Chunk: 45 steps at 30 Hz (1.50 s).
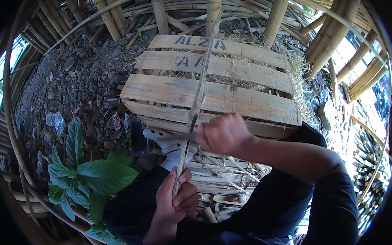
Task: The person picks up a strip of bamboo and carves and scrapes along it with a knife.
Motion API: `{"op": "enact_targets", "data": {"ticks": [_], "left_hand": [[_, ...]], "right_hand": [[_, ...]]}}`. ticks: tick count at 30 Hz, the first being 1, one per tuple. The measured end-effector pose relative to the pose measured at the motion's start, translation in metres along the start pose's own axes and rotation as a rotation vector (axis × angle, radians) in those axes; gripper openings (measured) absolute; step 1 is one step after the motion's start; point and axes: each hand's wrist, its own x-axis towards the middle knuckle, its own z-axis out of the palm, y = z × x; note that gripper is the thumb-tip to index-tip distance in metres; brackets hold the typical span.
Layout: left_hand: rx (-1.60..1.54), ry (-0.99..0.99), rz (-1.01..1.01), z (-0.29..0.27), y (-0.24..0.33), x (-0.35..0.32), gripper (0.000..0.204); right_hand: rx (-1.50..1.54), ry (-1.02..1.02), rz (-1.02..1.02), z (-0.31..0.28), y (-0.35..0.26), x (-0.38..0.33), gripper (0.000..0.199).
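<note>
— Head view, from above: we grip a long, thin bamboo strip [196, 100] in our left hand [175, 198], fingers wrapped tight round its lower end, just above our dark-clad lap. Our right hand [221, 133] is a closed fist on a tool whose short blade meets the strip about midway; the blade itself is too small for us to make out clearly. The strip runs upward across the wooden crate [215, 86] towards the bamboo poles [214, 9] of the wall.

— What do we risk here?

— We judge that the blade could skid down the strip toward our left hand, since those fingers sit directly below the cut. The strip is slender and may split unevenly or snap if we lever too hard, and its raw edges could leave splinters. Our pale shoe [171, 143] lies just beside the work too.

— Any markings?

— We see dark stencilled characters on the crate's two upper slats, near the middle; the lower slats are plain pale wood. Scraps of crumpled clear plastic wrapper [56, 121] lie on the stony ground [75, 82] to our left, near a green leafy plant [88, 174]. Bamboo offcuts [219, 185] pile beneath our arms.
</note>
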Motion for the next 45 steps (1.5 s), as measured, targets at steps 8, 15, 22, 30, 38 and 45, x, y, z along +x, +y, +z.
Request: {"op": "enact_targets", "data": {"ticks": [8,15,22,30,38,45], "left_hand": [[0.056,0.04,-0.019,0.003,-0.007,0.0,0.036],[0.086,0.052,-0.003,0.006,-0.003,-0.002,0.036],[0.1,0.057,0.0,0.006,-0.004,-0.006,0.037],[0.108,0.072,-0.005,0.008,-0.002,-0.005,0.037],[0.15,0.071,-0.014,0.006,-0.007,-0.008,0.037],[0.151,0.043,-0.007,0.012,-0.002,-0.007,0.037]], "right_hand": [[0.03,0.088,-0.12,-0.002,-0.007,-0.006,0.043],[0.039,0.081,-0.179,-0.006,-0.009,-0.007,0.039],[-0.02,0.06,-0.103,-0.005,0.006,0.0,0.038],[0.039,0.082,-0.273,-0.002,0.003,-0.004,0.035],[-0.033,0.056,-0.24,-0.01,0.006,0.002,0.038],[-0.075,0.074,-0.147,-0.005,0.025,0.013,0.036]]}}
